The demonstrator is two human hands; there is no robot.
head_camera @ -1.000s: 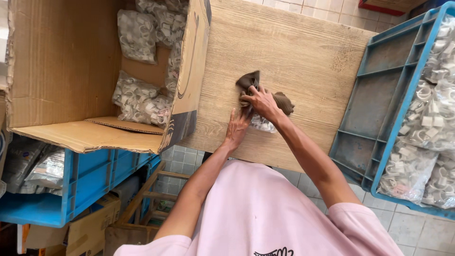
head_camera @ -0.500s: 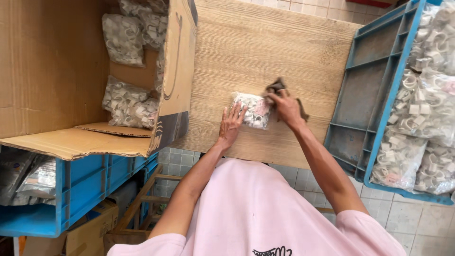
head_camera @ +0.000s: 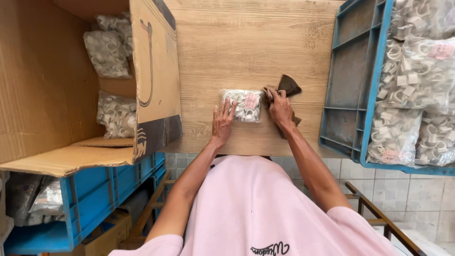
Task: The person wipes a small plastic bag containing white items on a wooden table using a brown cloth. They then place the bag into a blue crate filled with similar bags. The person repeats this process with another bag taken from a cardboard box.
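A clear plastic bag of small white parts (head_camera: 244, 104) lies flat on the wooden table (head_camera: 246, 47). My left hand (head_camera: 222, 121) rests flat on the table, its fingers spread and touching the bag's left edge. My right hand (head_camera: 280, 110) is closed on a dark brown rag (head_camera: 287, 86) pressed to the table right beside the bag's right edge. Part of the rag sticks out above and below the hand.
A big open cardboard box (head_camera: 151, 76) at the left holds more bags of white parts (head_camera: 116, 114). A blue plastic crate (head_camera: 353, 85) at the right holds several such bags (head_camera: 417, 90). Another blue crate (head_camera: 95, 199) sits low at the left over a tiled floor.
The view has shifted. The bag, under my right hand a second ago, now lies flat between both hands; my left hand has come onto its left edge and the rag sits to its right.
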